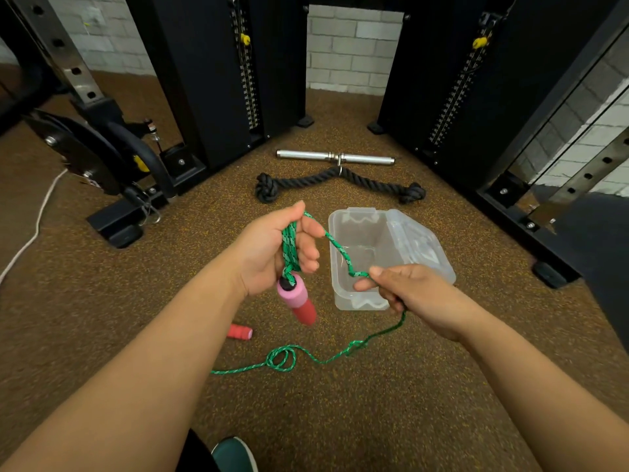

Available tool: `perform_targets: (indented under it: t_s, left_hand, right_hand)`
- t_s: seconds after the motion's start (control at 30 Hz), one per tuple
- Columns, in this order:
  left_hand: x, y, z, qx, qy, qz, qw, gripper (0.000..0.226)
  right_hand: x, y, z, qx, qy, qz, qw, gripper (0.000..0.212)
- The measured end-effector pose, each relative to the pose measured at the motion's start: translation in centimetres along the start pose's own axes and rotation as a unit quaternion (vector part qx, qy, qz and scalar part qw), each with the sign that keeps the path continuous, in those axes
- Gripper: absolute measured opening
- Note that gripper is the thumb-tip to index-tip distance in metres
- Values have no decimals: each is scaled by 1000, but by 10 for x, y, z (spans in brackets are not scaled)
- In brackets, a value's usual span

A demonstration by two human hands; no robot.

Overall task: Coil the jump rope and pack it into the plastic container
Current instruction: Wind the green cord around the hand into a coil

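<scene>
My left hand (pixel 272 248) grips several turns of the green jump rope (pixel 289 245), and one pink-and-red handle (pixel 297 301) hangs below it. The rope runs rightward to my right hand (pixel 412 294), which pinches it over the clear plastic container (pixel 350 233). The container sits open on the floor, its lid (pixel 420 241) folded to the right. From my right hand the rope drops to the floor, with a small loop (pixel 280 359) and a knot (pixel 355 345). The second red handle (pixel 240 332) lies on the floor under my left forearm.
A black rope attachment (pixel 340 185) and a metal bar (pixel 335 157) lie on the brown speckled floor beyond the container. Black cable-machine columns (pixel 218 80) stand left and right. A white cord (pixel 37 226) runs at far left. My shoe (pixel 235 454) shows at the bottom.
</scene>
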State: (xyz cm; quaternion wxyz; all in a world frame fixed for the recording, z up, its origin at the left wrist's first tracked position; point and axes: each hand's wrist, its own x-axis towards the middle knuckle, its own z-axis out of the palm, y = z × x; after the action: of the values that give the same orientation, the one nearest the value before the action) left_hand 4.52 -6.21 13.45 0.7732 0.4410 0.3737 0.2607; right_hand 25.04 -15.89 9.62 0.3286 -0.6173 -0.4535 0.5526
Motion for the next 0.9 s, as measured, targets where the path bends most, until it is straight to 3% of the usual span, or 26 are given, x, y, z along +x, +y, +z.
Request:
perform_targets:
  t_s: [0.13,0.23,0.37,0.5,0.6,0.7,0.8,0.9]
  left_hand:
    - [1,2,-6,-15,19,9,1000,57]
    - [1,2,-10,-23,32,13,999,55]
    - [1,0,-9,-27,13,9,1000,55]
    - [-6,0,0,25,-103,-44,993,56]
    - [-11,-2,9,48,-198,-99,974,52]
    - [-12,-7,16,56,-245,-137,958,51]
    - [-11,-10,17,40,-269,-160,949,51]
    - [-10,-13,13,16,-264,-147,953,52]
  right_hand:
    - [1,2,-1,38,37,-16,998,12]
    - [3,3,-2,85,85,-31,992,10]
    - [7,5,0,64,126,-32,989,12]
    - [8,6,9,-19,74,-40,996,32]
    - [5,-1,25,-6,43,-130,991,46]
    - [2,-5,43,48,11,-188,981,43]
    - [0,1,48,53,-20,-185,981,33]
    - [-1,6,50,62,-2,-178,982,27]
